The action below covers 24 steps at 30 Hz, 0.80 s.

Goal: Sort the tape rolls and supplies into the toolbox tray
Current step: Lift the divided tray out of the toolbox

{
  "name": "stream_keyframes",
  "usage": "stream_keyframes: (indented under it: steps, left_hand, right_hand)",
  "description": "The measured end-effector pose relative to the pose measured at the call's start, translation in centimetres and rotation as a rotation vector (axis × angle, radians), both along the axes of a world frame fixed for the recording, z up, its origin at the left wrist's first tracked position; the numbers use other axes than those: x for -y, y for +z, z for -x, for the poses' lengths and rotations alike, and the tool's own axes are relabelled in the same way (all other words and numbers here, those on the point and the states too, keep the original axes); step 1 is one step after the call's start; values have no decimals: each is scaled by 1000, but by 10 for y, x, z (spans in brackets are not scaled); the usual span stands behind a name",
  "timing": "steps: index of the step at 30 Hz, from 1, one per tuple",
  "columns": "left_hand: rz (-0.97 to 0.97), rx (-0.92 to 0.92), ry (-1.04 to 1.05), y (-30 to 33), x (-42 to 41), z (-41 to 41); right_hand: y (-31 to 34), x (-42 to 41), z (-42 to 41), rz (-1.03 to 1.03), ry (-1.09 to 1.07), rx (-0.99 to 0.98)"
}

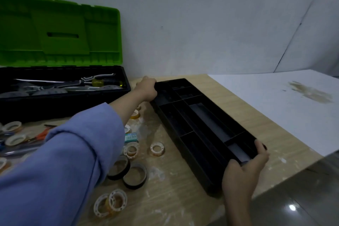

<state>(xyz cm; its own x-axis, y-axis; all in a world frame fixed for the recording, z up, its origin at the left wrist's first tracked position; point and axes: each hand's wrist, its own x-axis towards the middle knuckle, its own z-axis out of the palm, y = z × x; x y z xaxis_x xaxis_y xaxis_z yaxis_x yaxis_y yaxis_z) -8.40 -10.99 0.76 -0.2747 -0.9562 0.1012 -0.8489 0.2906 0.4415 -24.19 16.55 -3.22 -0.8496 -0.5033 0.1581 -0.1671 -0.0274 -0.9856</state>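
Observation:
A long black toolbox tray (214,117) with several empty compartments lies diagonally on the wooden table. My left hand (146,89) grips its far end. My right hand (245,169) grips its near end, fingers curled over the rim. Left of the tray lie clear tape rolls (157,149) (131,149) (110,205), two black tape rolls (135,176) (119,167), a small teal box (131,137) and more tape rolls (15,138) at the far left.
An open toolbox (60,95) with a green lid (58,31) stands at the back left, holding a screwdriver and other tools. Orange-handled tools (41,135) lie in front of it. A white board (284,108) covers the table's right side. The table edge runs at the lower right.

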Motion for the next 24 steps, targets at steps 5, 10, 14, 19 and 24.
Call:
stream_keyframes:
  steps: [5, 10, 14, 19, 24]
  left_hand:
    - [139, -163, 39, 47, -29, -18]
    - [328, -312, 186, 89, -76, -74]
    - [372, -456, 328, 98, -120, -156]
    - [325, -777, 557, 87, -195, -271]
    - [78, -1022, 621, 80, -281, -355]
  right_hand:
    - [26, 0, 19, 232, -54, 145]
    - [52, 13, 18, 370, 180, 399]
    - [64, 34, -2, 368, 453, 378]
    - [80, 64, -46, 356, 844, 317]
    - [93, 105, -128, 242, 1252, 221]
